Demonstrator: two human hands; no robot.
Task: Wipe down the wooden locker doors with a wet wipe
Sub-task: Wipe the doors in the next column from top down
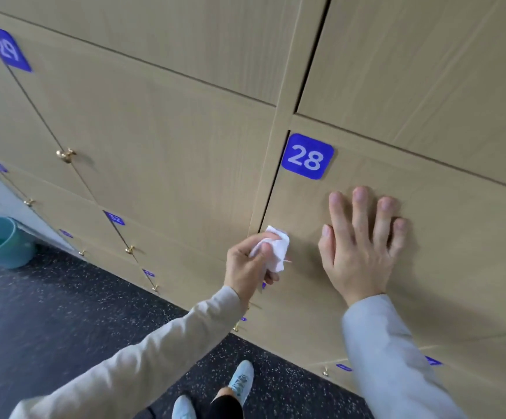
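From my head view, my left hand (247, 264) grips the bunched wet wipe (273, 249) at door 28 (427, 237)'s left edge, my right hand (363, 246) flat beside it, so the wad may skip patches.

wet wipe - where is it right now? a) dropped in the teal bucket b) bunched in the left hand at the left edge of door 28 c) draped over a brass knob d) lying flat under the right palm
b: the wet wipe is bunched in the left hand by the left edge of door 28, while the right hand lies flat and bare on that door.
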